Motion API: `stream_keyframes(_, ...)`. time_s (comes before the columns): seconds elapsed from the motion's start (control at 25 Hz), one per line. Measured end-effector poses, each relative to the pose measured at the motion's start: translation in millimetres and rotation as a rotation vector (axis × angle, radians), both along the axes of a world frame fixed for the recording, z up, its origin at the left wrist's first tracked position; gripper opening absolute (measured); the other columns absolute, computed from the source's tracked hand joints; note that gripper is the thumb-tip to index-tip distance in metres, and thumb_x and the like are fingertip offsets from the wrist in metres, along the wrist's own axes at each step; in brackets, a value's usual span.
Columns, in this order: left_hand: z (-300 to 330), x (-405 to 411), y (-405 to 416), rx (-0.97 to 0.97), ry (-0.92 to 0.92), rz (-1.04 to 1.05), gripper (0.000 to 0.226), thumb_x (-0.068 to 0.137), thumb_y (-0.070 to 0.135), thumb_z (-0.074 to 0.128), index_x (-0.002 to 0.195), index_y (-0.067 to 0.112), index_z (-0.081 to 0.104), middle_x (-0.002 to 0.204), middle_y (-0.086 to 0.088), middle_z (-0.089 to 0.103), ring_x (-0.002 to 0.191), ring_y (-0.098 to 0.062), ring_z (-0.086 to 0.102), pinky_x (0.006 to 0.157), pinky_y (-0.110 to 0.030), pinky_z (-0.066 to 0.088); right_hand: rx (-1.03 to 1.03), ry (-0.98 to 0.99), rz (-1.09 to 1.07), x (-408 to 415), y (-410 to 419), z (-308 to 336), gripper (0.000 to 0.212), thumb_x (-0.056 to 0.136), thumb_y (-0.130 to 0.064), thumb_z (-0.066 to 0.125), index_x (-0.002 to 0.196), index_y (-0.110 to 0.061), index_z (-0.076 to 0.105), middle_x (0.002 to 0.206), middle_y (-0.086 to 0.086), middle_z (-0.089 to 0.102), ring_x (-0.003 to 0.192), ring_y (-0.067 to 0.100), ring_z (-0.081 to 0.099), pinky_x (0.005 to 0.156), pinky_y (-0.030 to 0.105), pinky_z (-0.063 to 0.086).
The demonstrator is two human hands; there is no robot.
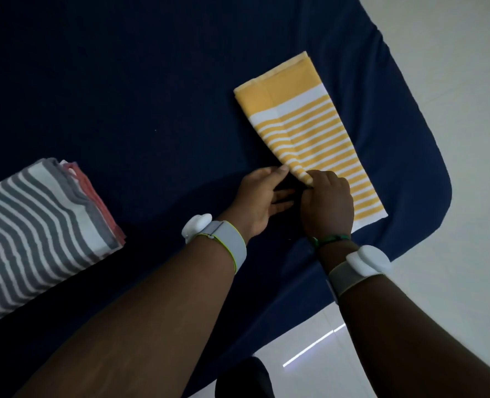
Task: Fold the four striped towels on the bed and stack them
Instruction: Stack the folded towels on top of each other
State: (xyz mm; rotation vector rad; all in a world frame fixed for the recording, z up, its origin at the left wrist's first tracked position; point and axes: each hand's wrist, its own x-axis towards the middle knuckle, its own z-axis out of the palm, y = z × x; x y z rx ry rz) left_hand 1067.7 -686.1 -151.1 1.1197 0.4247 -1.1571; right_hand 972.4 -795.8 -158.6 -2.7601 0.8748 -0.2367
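A yellow and white striped towel (309, 130) lies folded into a long strip on the dark blue bed (140, 90), running from the middle toward the right corner. My right hand (328, 202) pinches its near left edge between thumb and fingers. My left hand (259, 196) lies beside it with fingers apart, its thumb tip touching the same edge. At the left sits a stack of folded towels: a grey and white striped towel (34, 222) on top, a red striped towel (94, 196) showing beneath it along the right side.
The bed's rounded corner (436, 196) and near edge are close to my arms. Pale tiled floor (453, 81) surrounds the bed on the right and below. A dark object (246, 377) shows at the bottom edge.
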Motion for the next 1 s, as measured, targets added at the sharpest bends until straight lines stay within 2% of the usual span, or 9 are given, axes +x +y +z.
stream_keyframes(0.16, 22, 25, 5, -0.092, 0.114, 0.09, 0.045, 0.096, 0.038, 0.068, 0.133, 0.012, 0.064, 0.127, -0.015, 0.071, 0.116, -0.039, 0.068, 0.098, -0.06, 0.053, 0.196, -0.128, 0.174, -11, 26, 18, 0.036, 0.084, -0.011, 0.047, 0.113, -0.007, 0.067, 0.107, 0.013, 0.066, 0.095, 0.035, 0.054, 0.08, 0.042, 0.044)
stream_keyframes(0.32, 39, 50, 38, -0.013, 0.105, 0.234, 0.023, 0.102, 0.014, 0.058, 0.122, 0.006, 0.066, 0.125, -0.019, 0.07, 0.114, -0.038, 0.068, 0.096, -0.055, 0.054, 0.361, -0.169, 0.34, -23, 75, 19, 0.032, 0.096, -0.017, 0.054, 0.125, -0.011, 0.066, 0.12, 0.005, 0.065, 0.108, 0.024, 0.055, 0.093, 0.037, 0.044)
stream_keyframes(0.44, 56, 59, 78, -0.047, 0.057, 0.306, 0.015, 0.102, 0.012, 0.058, 0.112, 0.009, 0.068, 0.123, -0.018, 0.071, 0.112, -0.037, 0.068, 0.098, -0.057, 0.053, 0.634, -0.292, -0.015, -19, 110, 18, 0.031, 0.1, -0.04, 0.055, 0.122, -0.021, 0.065, 0.119, -0.009, 0.06, 0.113, 0.018, 0.057, 0.096, 0.039, 0.046)
stream_keyframes(0.56, 73, 59, 131, -0.159, 0.012, 0.434, 0.02, 0.102, 0.013, 0.056, 0.119, 0.009, 0.066, 0.125, -0.018, 0.071, 0.116, -0.038, 0.067, 0.099, -0.058, 0.052, 1.04, -0.363, -0.591, 5, 138, 24, 0.059, 0.092, -0.043, 0.07, 0.141, -0.022, 0.045, 0.129, -0.005, 0.05, 0.119, 0.021, 0.057, 0.099, 0.036, 0.048)
stream_keyframes(0.64, 84, 56, 162, -0.227, -0.015, 0.529, 0.023, 0.103, 0.012, 0.052, 0.122, 0.009, 0.065, 0.125, -0.016, 0.071, 0.116, -0.037, 0.067, 0.099, -0.057, 0.053, 1.305, -0.369, -0.689, 25, 150, 24, 0.084, 0.087, -0.039, 0.078, 0.152, -0.017, 0.03, 0.126, -0.005, 0.053, 0.116, 0.018, 0.058, 0.1, 0.041, 0.05)
stream_keyframes(0.72, 92, 55, 200, -0.272, -0.053, 0.631, 0.024, 0.104, 0.012, 0.049, 0.123, 0.01, 0.063, 0.121, -0.014, 0.072, 0.113, -0.035, 0.069, 0.096, -0.057, 0.055, 1.468, -0.354, -0.644, 47, 169, 28, 0.099, 0.075, -0.047, 0.085, 0.152, -0.01, 0.035, 0.116, -0.005, 0.063, 0.108, 0.019, 0.064, 0.092, 0.04, 0.053)
stream_keyframes(0.8, 101, 56, 232, -0.313, -0.074, 0.723, 0.026, 0.104, 0.012, 0.048, 0.126, 0.009, 0.062, 0.121, -0.015, 0.072, 0.112, -0.035, 0.069, 0.096, -0.059, 0.055, 1.661, -0.315, -0.553, 63, 190, 38, 0.079, 0.078, -0.047, 0.078, 0.141, -0.008, 0.051, 0.12, 0.002, 0.073, 0.109, 0.024, 0.07, 0.085, 0.037, 0.059)
stream_keyframes(0.92, 112, 60, 285, -0.347, -0.119, 0.857, 0.025, 0.104, 0.013, 0.048, 0.122, 0.007, 0.063, 0.116, -0.015, 0.073, 0.107, -0.033, 0.071, 0.093, -0.058, 0.057, 1.979, -0.14, -0.355, 84, 234, 59, 0.049, 0.091, -0.037, 0.058, 0.135, -0.018, 0.055, 0.132, 0.006, 0.068, 0.124, 0.029, 0.063, 0.097, 0.044, 0.057)
stream_keyframes(1.0, 116, 62, 316, -0.367, -0.16, 0.904, 0.029, 0.104, 0.013, 0.047, 0.129, 0.006, 0.06, 0.121, -0.015, 0.071, 0.111, -0.034, 0.07, 0.093, -0.057, 0.057, 1.999, -0.141, -0.211, 92, 250, 69, 0.046, 0.092, -0.027, 0.057, 0.137, -0.02, 0.053, 0.136, 0.007, 0.065, 0.127, 0.032, 0.06, 0.103, 0.049, 0.052)
